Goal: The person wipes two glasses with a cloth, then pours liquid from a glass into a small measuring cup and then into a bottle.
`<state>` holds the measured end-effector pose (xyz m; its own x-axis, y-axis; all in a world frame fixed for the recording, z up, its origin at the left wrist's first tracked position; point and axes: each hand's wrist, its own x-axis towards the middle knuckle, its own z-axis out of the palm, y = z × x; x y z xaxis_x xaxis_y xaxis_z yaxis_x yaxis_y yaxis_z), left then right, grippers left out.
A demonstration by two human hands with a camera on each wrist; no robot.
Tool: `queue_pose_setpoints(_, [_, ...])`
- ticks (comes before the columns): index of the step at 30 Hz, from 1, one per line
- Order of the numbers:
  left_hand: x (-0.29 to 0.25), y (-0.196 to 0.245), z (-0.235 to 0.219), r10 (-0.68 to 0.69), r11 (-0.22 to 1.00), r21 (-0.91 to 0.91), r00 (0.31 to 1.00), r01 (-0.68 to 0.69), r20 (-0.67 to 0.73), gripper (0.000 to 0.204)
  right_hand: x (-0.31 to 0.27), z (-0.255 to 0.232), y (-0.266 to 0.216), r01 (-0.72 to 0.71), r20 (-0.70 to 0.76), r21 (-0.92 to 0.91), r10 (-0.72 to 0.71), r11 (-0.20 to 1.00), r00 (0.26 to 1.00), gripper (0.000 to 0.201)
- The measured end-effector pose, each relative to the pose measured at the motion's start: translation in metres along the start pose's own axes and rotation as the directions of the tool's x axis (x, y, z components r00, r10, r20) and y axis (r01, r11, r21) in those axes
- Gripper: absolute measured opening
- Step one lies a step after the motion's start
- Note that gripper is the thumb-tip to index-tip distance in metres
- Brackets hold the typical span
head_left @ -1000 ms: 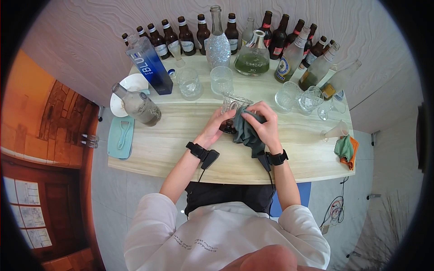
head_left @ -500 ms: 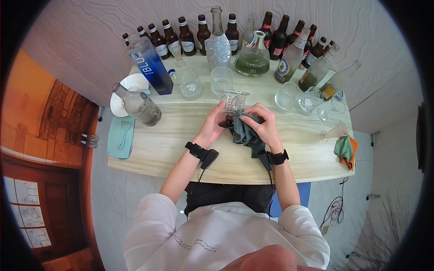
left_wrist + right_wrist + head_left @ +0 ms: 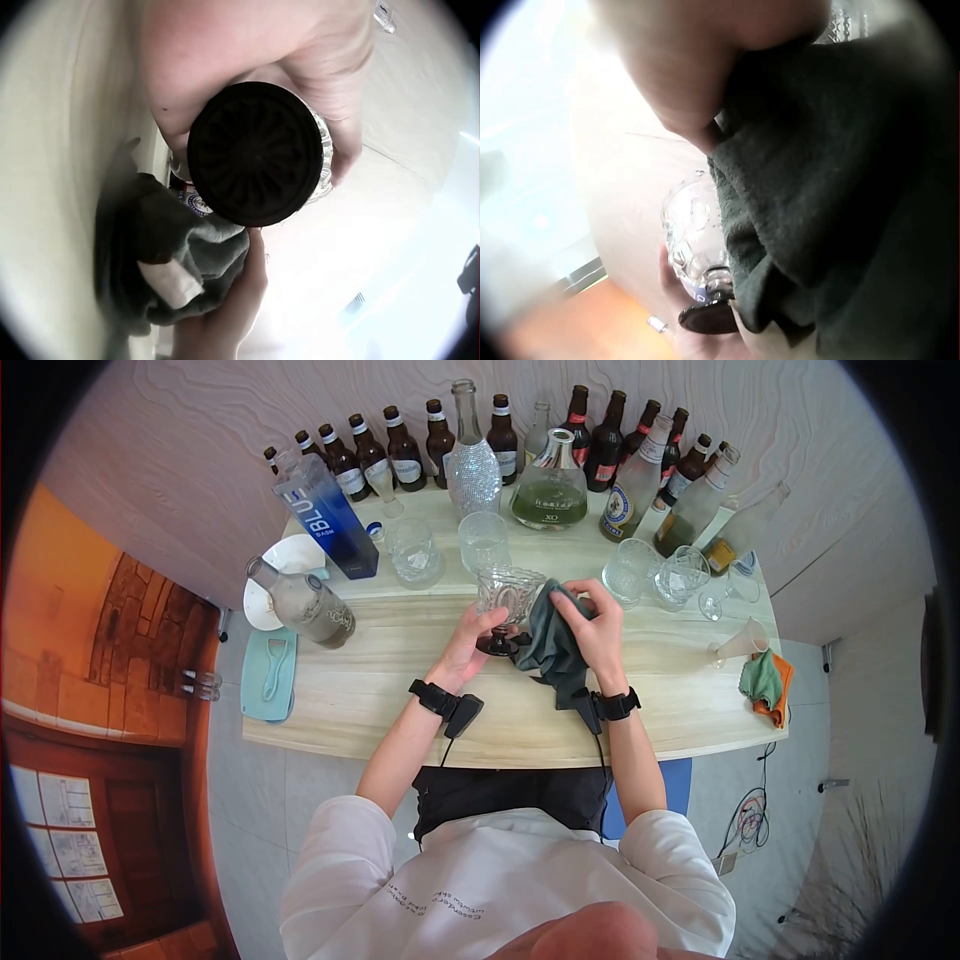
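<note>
My left hand (image 3: 466, 647) grips a clear patterned glass goblet (image 3: 508, 592) near its stem. The goblet stands upright in the grasp, rim away from me. Its dark round foot (image 3: 255, 154) faces the left wrist camera and hides much of the bowl. My right hand (image 3: 600, 638) pinches a dark green cloth (image 3: 552, 645) by its upper part, and the rest hangs down. That cloth is right beside the goblet's right side. A pale label (image 3: 171, 283) shows on the cloth in the left wrist view. In the right wrist view, the cloth covers part of the goblet (image 3: 694, 229).
Clear tumblers (image 3: 484, 543) stand just beyond the hands. Brown bottles (image 3: 404, 455) and a decanter of green liquid (image 3: 550, 500) line the back. At left are a blue bottle (image 3: 335, 525), a clear bottle (image 3: 312, 610) and a teal board (image 3: 258, 690). Folded cloths (image 3: 768, 685) lie at right.
The goblet has gone from tipped over to upright, and the left thumb now lies across its lower bowl. My right hand and cloth have moved slightly right, uncovering more glass.
</note>
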<state>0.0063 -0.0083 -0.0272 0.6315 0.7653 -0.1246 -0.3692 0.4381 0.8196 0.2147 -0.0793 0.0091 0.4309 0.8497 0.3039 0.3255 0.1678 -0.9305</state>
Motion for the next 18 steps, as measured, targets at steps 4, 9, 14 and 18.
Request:
queue_pose_setpoints(4, [-0.001,0.005,0.006,0.074,0.992,0.095,0.997,-0.078,0.038,0.061,0.008,-0.017,0.003,-0.104,-0.099,0.149,0.120,0.983,0.988,0.023])
queue_pose_setpoints(9, [0.004,0.010,0.012,0.204,0.966,0.141,0.973,-0.218,0.106,0.063,0.012,-0.057,-0.005,-0.075,-0.116,0.135,0.091,0.988,0.989,0.023])
queue_pose_setpoints(14, [0.027,0.013,0.037,0.269,0.937,0.191,0.953,-0.292,0.137,0.065,-0.001,-0.090,-0.003,-0.071,-0.120,0.177,0.094,0.982,0.988,0.020])
queue_pose_setpoints(18, [0.065,0.011,0.059,0.379,0.862,0.292,0.910,-0.413,0.167,0.069,-0.007,-0.097,0.011,-0.078,-0.115,0.182,0.100,0.980,0.988,0.021])
